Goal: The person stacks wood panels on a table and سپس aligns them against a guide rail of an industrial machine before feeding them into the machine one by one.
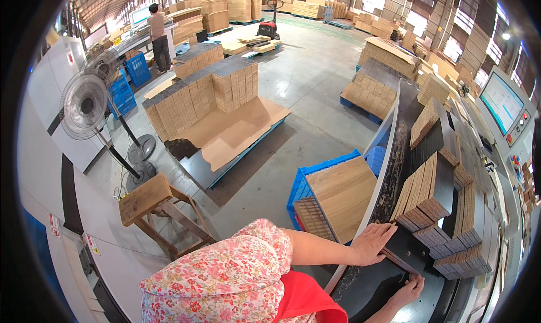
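Note:
A dark board (401,261) with a brown chipboard edge lies between my hands on the black work surface of the machine. My left hand (369,245) holds its far left end, fingers stretched along one side and the thumb on the other. At its near right end, the curled fingers of my right hand (408,292) grip the corner. Just beyond, stacks of dark-faced chipboard panels (422,193) stand on the machine bed, their brown edges showing. Much of the board's face is hidden.
To the left, a blue crate (298,190) carries a wood-grain panel (344,193). A wooden stool (143,199), a standing fan (85,106) and a pallet of stacked panels (186,103) are farther left. A control screen (500,104) rises at right. Another person (159,38) stands far back.

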The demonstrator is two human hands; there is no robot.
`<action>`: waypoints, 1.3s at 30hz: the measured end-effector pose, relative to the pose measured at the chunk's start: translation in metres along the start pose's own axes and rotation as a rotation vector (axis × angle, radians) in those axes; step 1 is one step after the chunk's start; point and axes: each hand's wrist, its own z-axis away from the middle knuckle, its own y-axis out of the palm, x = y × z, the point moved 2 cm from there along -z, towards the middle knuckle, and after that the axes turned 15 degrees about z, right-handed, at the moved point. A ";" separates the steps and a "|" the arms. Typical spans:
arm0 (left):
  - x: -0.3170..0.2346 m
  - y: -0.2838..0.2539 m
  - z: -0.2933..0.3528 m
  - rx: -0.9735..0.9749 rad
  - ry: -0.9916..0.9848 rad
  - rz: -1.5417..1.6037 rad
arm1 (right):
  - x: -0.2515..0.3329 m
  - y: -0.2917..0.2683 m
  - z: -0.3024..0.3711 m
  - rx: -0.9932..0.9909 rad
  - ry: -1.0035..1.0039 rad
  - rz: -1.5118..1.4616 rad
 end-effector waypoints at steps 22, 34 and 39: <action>-0.004 -0.005 -0.001 0.001 -0.022 0.031 | 0.017 -0.002 0.010 0.007 0.008 0.001; -0.001 -0.003 0.000 -0.032 0.010 0.018 | 0.022 -0.001 0.014 0.014 0.031 -0.056; -0.001 -0.002 0.000 -0.032 0.015 0.019 | 0.021 -0.002 0.013 -0.003 0.034 -0.046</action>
